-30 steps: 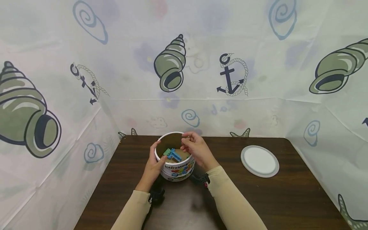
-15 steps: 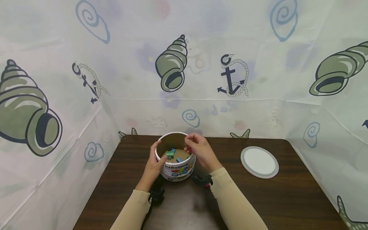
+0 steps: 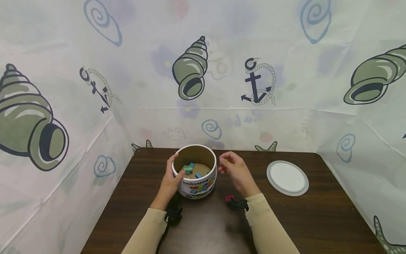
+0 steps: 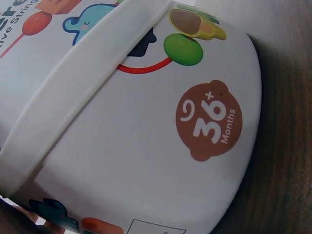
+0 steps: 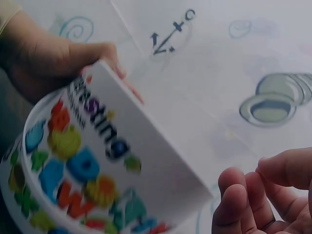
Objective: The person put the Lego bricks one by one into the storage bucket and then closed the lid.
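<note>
A white round tub (image 3: pixel 197 183) with "Interesting" and colourful pictures on its side stands on the table, tilted a little in the head view. My left hand (image 3: pixel 170 181) grips its left rim, thumb over the front edge. Inside lie a green toy brick (image 3: pixel 188 169) and blue bricks (image 3: pixel 198 175). My right hand (image 3: pixel 236 171) hovers just right of the tub, apart from it. In the right wrist view its fingers (image 5: pixel 234 200) are loosely curled, thumb near the index fingertip, with nothing seen between them. The left wrist view shows mostly the tub's printed wall (image 4: pixel 136 146).
A small red toy brick (image 3: pixel 229 198) lies on the dark wooden table (image 3: pixel 317 218) beside the right wrist strap. A white round lid (image 3: pixel 287 178) rests at the right. Printed white cloth (image 3: pixel 222 91) encloses the table's back and sides.
My right hand has come out from over the tub and moved right. A blue brick piece has dropped lower inside the tub. The red brick is now more exposed. My left hand stays on the rim.
</note>
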A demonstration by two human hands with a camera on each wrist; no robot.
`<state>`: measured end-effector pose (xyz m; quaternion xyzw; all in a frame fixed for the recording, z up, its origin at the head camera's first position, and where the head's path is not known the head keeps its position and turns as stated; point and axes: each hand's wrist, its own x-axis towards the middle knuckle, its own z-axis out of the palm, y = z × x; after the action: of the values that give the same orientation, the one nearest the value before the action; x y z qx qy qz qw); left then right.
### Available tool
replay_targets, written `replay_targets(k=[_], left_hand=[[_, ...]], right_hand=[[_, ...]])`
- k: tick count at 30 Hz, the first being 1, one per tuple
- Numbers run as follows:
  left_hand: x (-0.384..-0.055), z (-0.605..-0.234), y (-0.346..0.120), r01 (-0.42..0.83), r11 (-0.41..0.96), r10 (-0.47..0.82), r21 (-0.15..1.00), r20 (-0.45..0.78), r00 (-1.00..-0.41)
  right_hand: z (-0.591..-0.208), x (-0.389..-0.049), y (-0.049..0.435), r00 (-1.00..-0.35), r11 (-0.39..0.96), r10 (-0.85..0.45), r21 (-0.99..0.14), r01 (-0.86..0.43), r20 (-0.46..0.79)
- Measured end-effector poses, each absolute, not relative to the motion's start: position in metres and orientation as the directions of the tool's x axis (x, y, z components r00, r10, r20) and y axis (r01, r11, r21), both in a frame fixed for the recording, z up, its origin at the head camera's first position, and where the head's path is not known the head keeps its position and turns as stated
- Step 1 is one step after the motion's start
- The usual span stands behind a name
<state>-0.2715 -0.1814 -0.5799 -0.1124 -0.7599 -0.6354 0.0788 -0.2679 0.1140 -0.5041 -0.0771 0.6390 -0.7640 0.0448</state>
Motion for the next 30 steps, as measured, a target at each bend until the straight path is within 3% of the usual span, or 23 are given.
replay_targets(k=[9, 23, 30], left_hand=[[-0.272, -0.580, -0.181, 0.267, 0.173, 0.072, 0.948, 0.258, -0.963], [-0.270, -0.585, -0.177, 0.242, 0.163, 0.072, 0.957, 0.233, -0.970], [-0.273, -0.584, -0.178, 0.260, 0.171, 0.059, 0.950, 0.254, -0.965]], right_hand=[[-0.539, -0.260, 0.145, -0.991, 0.025, -0.127, -0.999, 0.037, -0.040], [-0.594, -0.240, 0.169, -0.951, 0.313, -0.274, -0.948, 0.055, -0.145], [-0.608, -0.251, 0.181, -0.919, 0.281, -0.365, -0.959, 0.047, -0.152]])
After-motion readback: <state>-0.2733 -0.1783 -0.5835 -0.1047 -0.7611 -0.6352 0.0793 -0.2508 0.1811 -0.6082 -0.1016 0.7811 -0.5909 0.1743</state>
